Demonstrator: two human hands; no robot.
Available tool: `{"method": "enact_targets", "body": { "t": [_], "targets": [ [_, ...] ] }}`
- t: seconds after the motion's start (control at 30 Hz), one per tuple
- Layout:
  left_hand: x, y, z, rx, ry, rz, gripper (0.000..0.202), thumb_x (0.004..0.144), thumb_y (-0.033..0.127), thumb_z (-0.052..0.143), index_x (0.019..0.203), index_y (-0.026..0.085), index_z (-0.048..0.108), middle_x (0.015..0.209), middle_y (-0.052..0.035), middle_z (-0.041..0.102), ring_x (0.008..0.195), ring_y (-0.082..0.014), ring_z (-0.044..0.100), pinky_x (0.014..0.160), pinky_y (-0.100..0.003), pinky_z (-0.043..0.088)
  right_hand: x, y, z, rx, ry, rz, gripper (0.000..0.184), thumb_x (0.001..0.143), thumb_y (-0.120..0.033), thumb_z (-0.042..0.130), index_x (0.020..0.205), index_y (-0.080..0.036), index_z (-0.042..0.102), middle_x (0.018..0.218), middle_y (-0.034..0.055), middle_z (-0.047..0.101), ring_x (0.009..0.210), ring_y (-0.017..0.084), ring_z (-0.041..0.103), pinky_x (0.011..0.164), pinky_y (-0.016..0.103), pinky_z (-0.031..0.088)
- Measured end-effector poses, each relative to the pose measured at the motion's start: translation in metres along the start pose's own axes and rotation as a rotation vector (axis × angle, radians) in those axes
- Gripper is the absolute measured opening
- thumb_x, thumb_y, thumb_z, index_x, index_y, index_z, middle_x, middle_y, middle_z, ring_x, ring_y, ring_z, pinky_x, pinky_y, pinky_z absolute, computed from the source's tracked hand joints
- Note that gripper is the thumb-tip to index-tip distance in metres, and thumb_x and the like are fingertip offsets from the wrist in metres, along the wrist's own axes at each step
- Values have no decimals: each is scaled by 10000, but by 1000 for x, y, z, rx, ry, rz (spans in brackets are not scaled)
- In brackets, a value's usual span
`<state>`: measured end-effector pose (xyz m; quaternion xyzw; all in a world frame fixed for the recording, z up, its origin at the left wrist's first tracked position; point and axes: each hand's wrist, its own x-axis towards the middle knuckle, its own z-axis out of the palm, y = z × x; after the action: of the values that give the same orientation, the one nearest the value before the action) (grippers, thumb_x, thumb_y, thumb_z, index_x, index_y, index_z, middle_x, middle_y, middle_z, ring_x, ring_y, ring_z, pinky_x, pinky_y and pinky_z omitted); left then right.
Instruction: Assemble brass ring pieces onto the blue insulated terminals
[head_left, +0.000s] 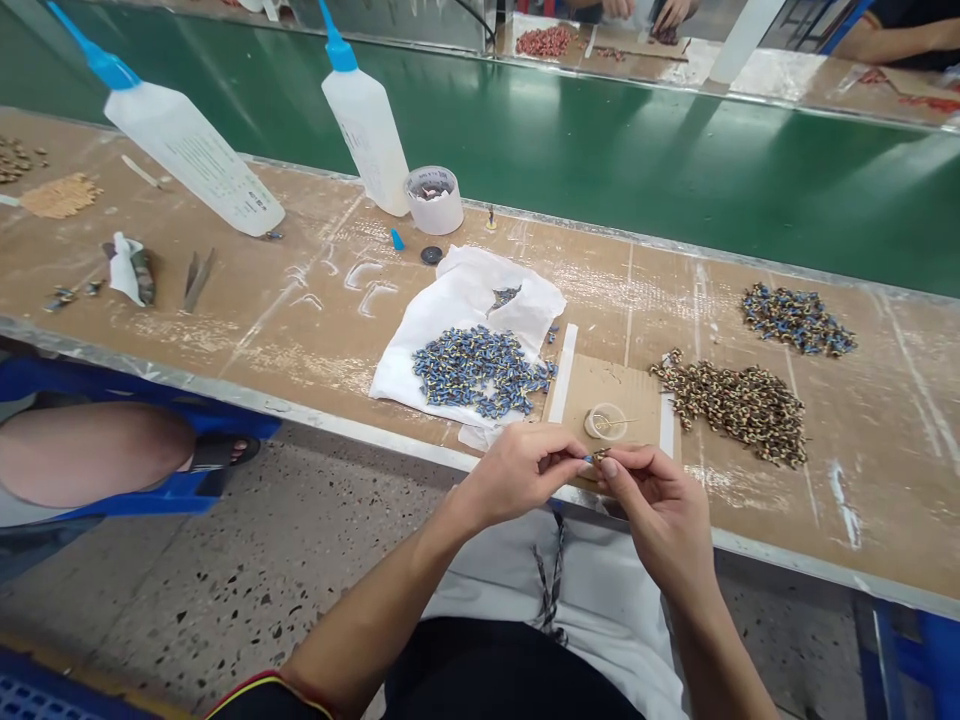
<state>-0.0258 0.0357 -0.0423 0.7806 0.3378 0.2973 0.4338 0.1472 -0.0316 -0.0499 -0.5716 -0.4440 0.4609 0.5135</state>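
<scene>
At bench edge (825, 570), L hand (521, 468) pinching blue pc (589, 459), R hand (667, 505) prob. brown pc (601, 454), cup (600, 424), blue pile (469, 368) beyond

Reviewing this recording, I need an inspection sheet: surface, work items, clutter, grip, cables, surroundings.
Surface: brown worktop, whitish marks.
Work items: small piece at the fingertips, mostly hidden; blue-and-yellow pile on a white sheet; brown-gold pile and blue-brown pile to the right; clear cup.
Clutter: two blue-capped bottles, tape roll, tweezers.
Grip: left hand and right hand both pinch the small piece.
Cables: dark cable, top edge.
Surroundings: green strip beyond; co-worker's leg at left.
</scene>
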Motion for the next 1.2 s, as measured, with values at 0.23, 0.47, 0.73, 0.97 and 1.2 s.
{"method": "enact_targets", "body": {
  "t": [0.23, 0.47, 0.73, 0.97, 1.2],
  "targets": [
    [0, -3, 0, 5, 1, 38, 151, 921, 227, 584, 856, 148, 696, 732, -32, 647, 682, -138, 578, 644, -236, 427, -1, 1, 1, -30, -50, -26, 132, 886, -325, 657, 889, -193, 663, 890, 55, 659, 820, 175, 647, 714, 295, 570],
    [-4, -10, 1, 83, 3, 108, 217, 952, 204, 510, 821, 142, 671, 774, -48, 567, 750, -157, 543, 659, -250, 416, 2, -3, -6, -175, -195, -52, 127, 916, -313, 608, 862, -199, 619, 847, 35, 601, 708, 145, 572, 598, 248, 485],
    [-4, -10, 0, 188, -85, 145, 217, 935, 193, 527, 729, 155, 584, 745, -27, 548, 732, -161, 521, 634, -272, 361, 0, -13, -8, -471, -276, -132, 157, 942, -276, 555, 803, -205, 577, 788, 20, 592, 702, 154, 538, 609, 266, 413],
    [-5, -9, -5, 158, -131, 123, 196, 898, 111, 514, 710, 154, 547, 737, -11, 520, 694, -141, 511, 597, -269, 337, -5, -6, 1, -466, -249, -152, 198, 968, -234, 491, 772, -211, 500, 749, 1, 533, 672, 146, 496, 613, 268, 380],
    [-5, -12, -4, 271, -166, 152, 176, 884, 118, 526, 712, 154, 535, 752, -19, 531, 697, -154, 513, 579, -284, 316, -1, -4, 4, -528, -299, -139, 243, 981, -227, 451, 741, -211, 421, 709, -14, 478, 643, 135, 446, 591, 261, 347]
  ]
}}
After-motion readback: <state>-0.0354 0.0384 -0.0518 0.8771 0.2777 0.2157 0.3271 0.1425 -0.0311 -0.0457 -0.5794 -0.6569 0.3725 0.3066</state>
